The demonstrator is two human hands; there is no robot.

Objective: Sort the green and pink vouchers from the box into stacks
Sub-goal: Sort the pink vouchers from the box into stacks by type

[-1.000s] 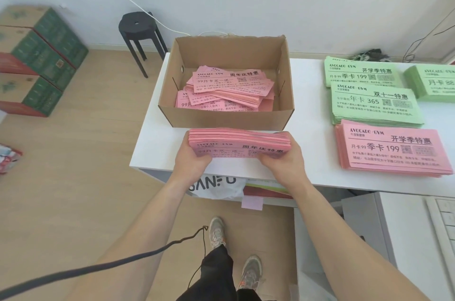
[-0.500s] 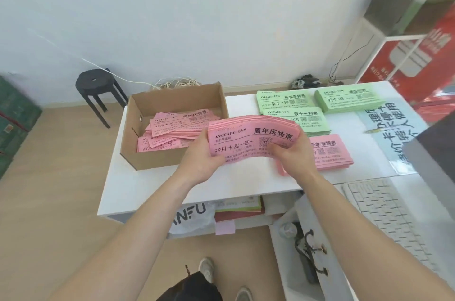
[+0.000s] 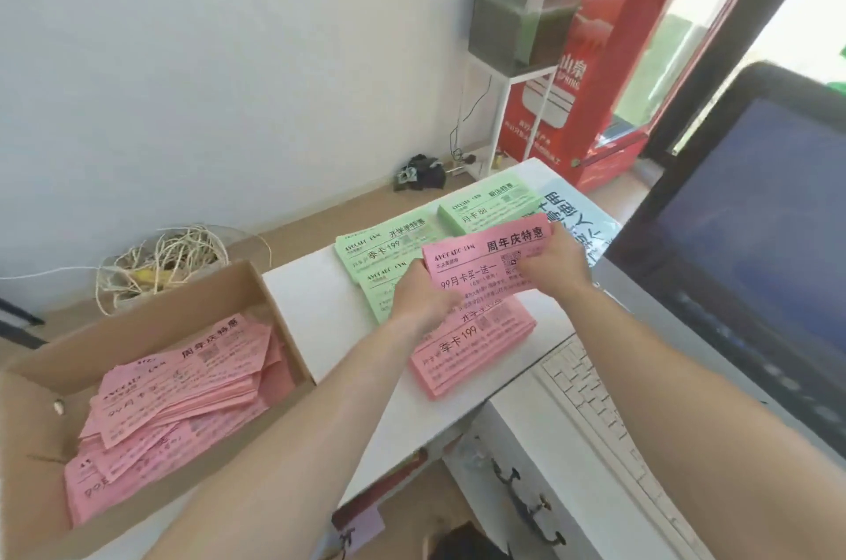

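Two hands grip one pink voucher bundle (image 3: 485,262), left hand (image 3: 423,301) and right hand (image 3: 551,264) at opposite ends, above the pink stack (image 3: 476,353) on the counter (image 3: 320,307). Placing step; print differs, so it likely needs its own spot. More pink in the box (image 3: 137,335).

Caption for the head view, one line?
Left hand and right hand hold a pink voucher bundle above the pink stack and green stacks.

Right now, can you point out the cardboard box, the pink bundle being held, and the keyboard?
cardboard box (image 3: 114,344): head view, inside of its back wall.
pink bundle (image 3: 480,266): head view, middle of the printed top sheet.
keyboard (image 3: 590,399): head view, on its white keys.
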